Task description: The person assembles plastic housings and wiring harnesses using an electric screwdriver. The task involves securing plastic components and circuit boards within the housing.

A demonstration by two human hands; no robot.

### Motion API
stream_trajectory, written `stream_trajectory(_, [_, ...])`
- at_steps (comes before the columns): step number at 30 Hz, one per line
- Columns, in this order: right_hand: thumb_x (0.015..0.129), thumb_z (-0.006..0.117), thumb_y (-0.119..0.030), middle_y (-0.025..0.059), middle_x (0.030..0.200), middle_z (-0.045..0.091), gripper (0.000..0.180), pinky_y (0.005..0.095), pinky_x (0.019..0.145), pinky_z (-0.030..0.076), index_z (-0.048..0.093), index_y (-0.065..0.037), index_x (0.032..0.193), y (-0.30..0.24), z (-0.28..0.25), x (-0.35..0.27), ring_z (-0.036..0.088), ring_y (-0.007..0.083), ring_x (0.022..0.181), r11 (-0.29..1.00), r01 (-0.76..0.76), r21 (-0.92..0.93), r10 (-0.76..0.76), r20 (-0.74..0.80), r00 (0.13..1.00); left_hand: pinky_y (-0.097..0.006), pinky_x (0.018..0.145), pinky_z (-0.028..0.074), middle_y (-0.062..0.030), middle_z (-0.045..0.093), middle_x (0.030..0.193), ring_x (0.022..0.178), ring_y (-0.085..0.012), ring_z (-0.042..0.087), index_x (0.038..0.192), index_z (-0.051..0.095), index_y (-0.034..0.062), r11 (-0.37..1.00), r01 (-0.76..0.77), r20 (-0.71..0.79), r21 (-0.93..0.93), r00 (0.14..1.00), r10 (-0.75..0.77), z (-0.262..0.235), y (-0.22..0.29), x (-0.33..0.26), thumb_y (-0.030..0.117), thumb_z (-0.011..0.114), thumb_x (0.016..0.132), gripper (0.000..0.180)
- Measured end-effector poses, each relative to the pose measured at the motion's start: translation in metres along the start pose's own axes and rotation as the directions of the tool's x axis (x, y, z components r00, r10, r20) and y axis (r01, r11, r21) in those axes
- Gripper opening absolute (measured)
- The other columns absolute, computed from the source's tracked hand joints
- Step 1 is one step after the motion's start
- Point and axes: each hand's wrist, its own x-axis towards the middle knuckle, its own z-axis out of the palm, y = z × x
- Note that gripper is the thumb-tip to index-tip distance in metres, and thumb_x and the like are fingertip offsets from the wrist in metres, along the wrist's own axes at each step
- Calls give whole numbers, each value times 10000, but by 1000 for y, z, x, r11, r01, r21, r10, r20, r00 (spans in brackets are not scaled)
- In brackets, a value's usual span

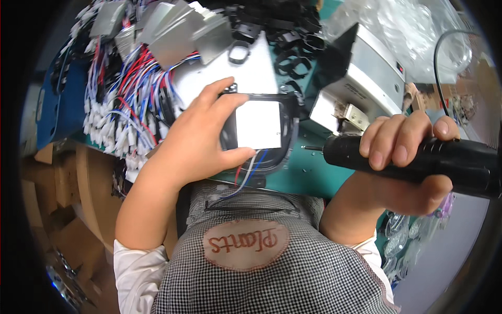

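My left hand (201,133) spans a flat white square plate (259,124), thumb at its lower edge and a fingertip at its upper edge. The plate lies in a black plastic housing (289,141) with a rounded rim. Red, white and blue wires (251,171) come out below the plate, toward my apron, and end near a white connector. My right hand (405,152) is wrapped round a black electric screwdriver (463,162), held level to the right of the housing. Its thin metal bit (312,148) points left and is apart from the housing.
Bundled wires with white connectors (125,125) and silver metal plates (172,31) fill the left side. Black rings (293,65) lie at the back. A grey-and-white box-shaped device (366,78) stands right of the green mat (308,178), before clear plastic bags (402,31).
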Motion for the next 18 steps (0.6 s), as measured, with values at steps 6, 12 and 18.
stream_trajectory(6, [859,608,-427,68,797,518,586,313,539,460,394,-35,1238,28,39,8,525,164,573,991,13,136,-26,93,995,-407,948,431,-173,437,1316,1181,-353,468,1216,555,71,991,-13,23,-133,1000,16,8,-9,-1,240,830,566,726])
stream_trajectory(12, [866,623,-391,88,766,525,563,327,515,489,391,-26,1226,46,60,10,545,185,549,999,-53,-4,53,11,999,-416,935,442,-186,426,1318,1140,-378,479,1198,571,38,992,-44,-33,-115,999,41,12,-13,-3,261,824,604,683])
stream_trajectory(18, [864,637,-363,106,760,528,541,339,530,510,379,-8,1181,61,65,10,562,200,559,994,-105,-27,105,-11,994,-413,937,445,-188,418,1328,1137,-378,480,1208,566,45,992,-20,-3,-125,1000,20,10,-14,-1,260,822,608,687])
